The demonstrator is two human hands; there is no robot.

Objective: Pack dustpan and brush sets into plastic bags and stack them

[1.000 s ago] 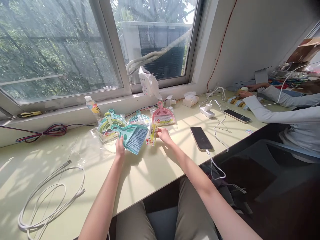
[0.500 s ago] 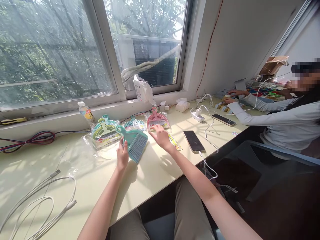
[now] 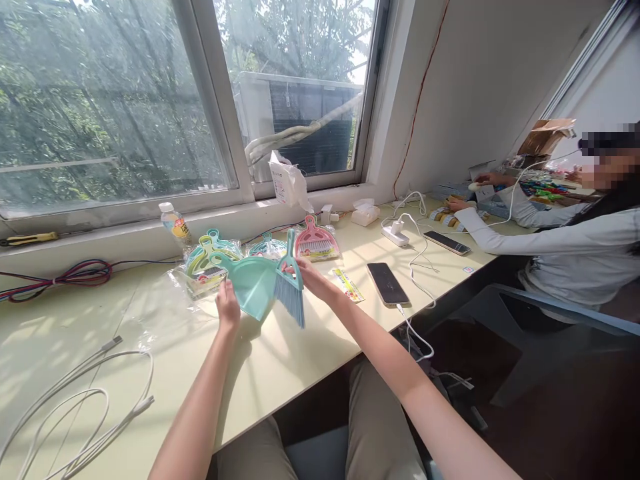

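Observation:
My left hand (image 3: 228,305) is closed on the edge of a teal dustpan (image 3: 254,288), held tilted over the table. Just to its right, my right hand (image 3: 306,277) grips a small teal hand brush (image 3: 290,293), its handle pointing up and its grey-blue bristles hanging down. The brush overlaps the dustpan's right side; whether they touch I cannot tell. Behind the dustpan lie wrapped green and teal dustpan sets (image 3: 203,267) and a wrapped blue set (image 3: 267,245). A wrapped pink dustpan set (image 3: 316,241) lies beyond my right hand.
A yellow printed card (image 3: 349,285) and a phone on a cable (image 3: 387,283) lie to the right. A bottle (image 3: 175,225) stands by the window. White cables (image 3: 95,400) coil at left. Further right, a co-worker's hands (image 3: 457,204) handle small items beside another phone (image 3: 447,242).
The brush has come off the dustpan into my right hand, which was empty before. My left hand has shifted slightly left with the dustpan, whose inner face now shows.

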